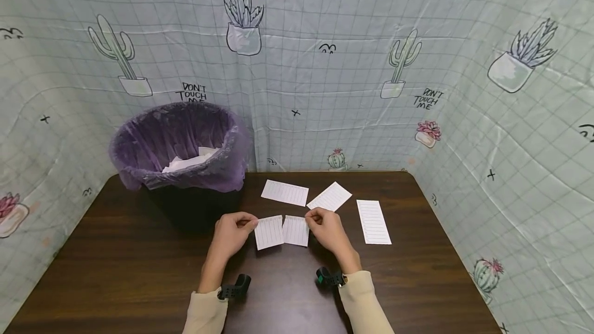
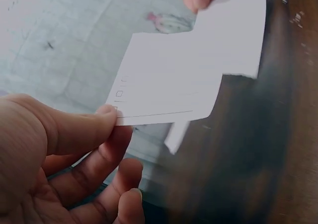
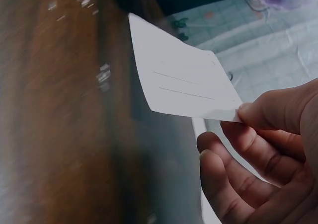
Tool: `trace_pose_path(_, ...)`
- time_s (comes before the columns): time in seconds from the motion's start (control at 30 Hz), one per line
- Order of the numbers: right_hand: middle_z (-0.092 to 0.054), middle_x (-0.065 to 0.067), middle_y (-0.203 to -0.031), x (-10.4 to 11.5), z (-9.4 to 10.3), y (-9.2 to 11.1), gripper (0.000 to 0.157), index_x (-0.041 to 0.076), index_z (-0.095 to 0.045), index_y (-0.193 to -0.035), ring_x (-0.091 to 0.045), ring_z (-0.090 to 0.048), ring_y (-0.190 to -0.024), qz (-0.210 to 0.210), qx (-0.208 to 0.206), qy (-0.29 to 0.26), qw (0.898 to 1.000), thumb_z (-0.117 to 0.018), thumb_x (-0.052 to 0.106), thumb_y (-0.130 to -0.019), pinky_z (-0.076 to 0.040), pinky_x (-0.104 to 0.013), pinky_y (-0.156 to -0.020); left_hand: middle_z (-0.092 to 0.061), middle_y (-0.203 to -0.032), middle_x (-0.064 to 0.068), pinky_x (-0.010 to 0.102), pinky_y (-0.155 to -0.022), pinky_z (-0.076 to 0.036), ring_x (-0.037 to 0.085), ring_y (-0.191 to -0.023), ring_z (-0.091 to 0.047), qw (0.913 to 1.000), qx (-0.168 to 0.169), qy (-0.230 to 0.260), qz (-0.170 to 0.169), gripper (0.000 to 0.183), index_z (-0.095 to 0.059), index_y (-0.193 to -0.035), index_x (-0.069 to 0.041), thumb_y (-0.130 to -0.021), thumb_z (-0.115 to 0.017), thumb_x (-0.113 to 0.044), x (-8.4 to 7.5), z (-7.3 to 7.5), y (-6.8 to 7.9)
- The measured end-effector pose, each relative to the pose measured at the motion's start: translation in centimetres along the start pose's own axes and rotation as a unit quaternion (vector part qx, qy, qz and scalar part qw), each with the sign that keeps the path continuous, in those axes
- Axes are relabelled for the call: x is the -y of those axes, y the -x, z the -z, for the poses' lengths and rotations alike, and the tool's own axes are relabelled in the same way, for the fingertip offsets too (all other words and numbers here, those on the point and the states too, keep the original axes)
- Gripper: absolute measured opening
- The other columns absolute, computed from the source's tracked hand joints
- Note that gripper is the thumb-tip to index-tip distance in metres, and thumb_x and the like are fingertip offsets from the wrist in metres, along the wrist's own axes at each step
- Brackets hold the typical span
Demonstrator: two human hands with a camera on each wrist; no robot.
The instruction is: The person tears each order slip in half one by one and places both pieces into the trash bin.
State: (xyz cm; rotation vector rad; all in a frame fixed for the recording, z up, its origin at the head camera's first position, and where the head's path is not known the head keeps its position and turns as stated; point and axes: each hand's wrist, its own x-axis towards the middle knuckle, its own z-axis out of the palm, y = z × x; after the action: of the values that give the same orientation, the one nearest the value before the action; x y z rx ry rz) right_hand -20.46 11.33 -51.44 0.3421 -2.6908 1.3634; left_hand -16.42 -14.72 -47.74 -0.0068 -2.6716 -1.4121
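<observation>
Between thumb and fingers, my left hand [image 1: 233, 232] pinches a torn piece of lined white paper [image 1: 269, 233] by its edge. A second torn piece of lined paper [image 1: 296, 230] is pinched the same way by my right hand [image 1: 327, 230]. The two pieces are held up over the table, side by side and very close in the head view. Small checkbox marks show along the left piece [image 2: 164, 80] in the left wrist view. In the right wrist view the right piece [image 3: 179, 77] stands apart, with a few printed lines on it.
Three whole lined paper slips lie on the brown table [image 1: 139, 272]: one at the back [image 1: 285, 193], one angled slip [image 1: 330, 197] behind my right hand, one slip at right [image 1: 374, 222]. A black bin with a purple liner [image 1: 181, 140] stands at back left, holding white paper [image 1: 190, 161].
</observation>
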Motion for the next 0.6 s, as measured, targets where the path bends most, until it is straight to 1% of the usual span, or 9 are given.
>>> trace_pose_path(0.17, -0.072, -0.005, -0.081, 1.6, 0.7, -0.9, 0.009, 0.004, -0.075, -0.092, -0.010, -0.061, -0.074, 0.027, 0.006, -0.006, 1.000, -0.066, 0.003, -0.094, -0.052, -0.024, -0.069, -0.077, -0.089, 0.009, 0.035, -0.074, -0.055, 0.019, -0.080, -0.069, 1.0000, 0.000, -0.003, -0.006, 0.008, -0.080, -0.095, -0.004, -0.093, -0.076, -0.011, -1.8, 1.1, -0.1)
trace_pose_path(0.3, -0.073, -0.006, -0.082, 3.1, 1.3, -1.7, 0.007, 0.003, -0.074, -0.092, -0.015, -0.066, -0.076, 0.049, -0.009, 0.003, 0.999, -0.067, 0.003, -0.094, -0.054, -0.028, -0.072, -0.076, -0.087, 0.009, 0.032, -0.071, -0.053, 0.019, -0.077, -0.067, 0.9998, -0.009, -0.002, -0.018, 0.008, -0.079, -0.095, -0.003, -0.094, -0.074, -0.010, -3.1, 2.3, -0.1)
trace_pose_path(0.43, -0.074, -0.007, -0.085, 4.6, 2.1, -2.5, 0.008, 0.004, -0.075, -0.095, -0.020, -0.070, -0.080, 0.061, -0.012, 0.012, 0.998, -0.067, 0.005, -0.096, -0.057, -0.032, -0.074, -0.076, -0.088, 0.009, 0.030, -0.071, -0.052, 0.018, -0.077, -0.068, 0.9992, -0.015, -0.009, -0.036, 0.008, -0.079, -0.096, -0.003, -0.094, -0.074, -0.010, -4.7, 3.9, 0.0)
trace_pose_path(0.6, -0.074, -0.007, -0.087, 6.6, 3.1, -3.7, 0.010, 0.005, -0.075, -0.098, -0.018, -0.067, -0.078, 0.068, -0.005, 0.010, 0.998, -0.066, 0.009, -0.098, -0.055, -0.031, -0.073, -0.076, -0.089, 0.010, 0.028, -0.071, -0.051, 0.019, -0.077, -0.066, 0.9976, -0.021, -0.030, -0.058, 0.009, -0.078, -0.098, -0.004, -0.095, -0.073, -0.010, -6.8, 6.3, 0.4)
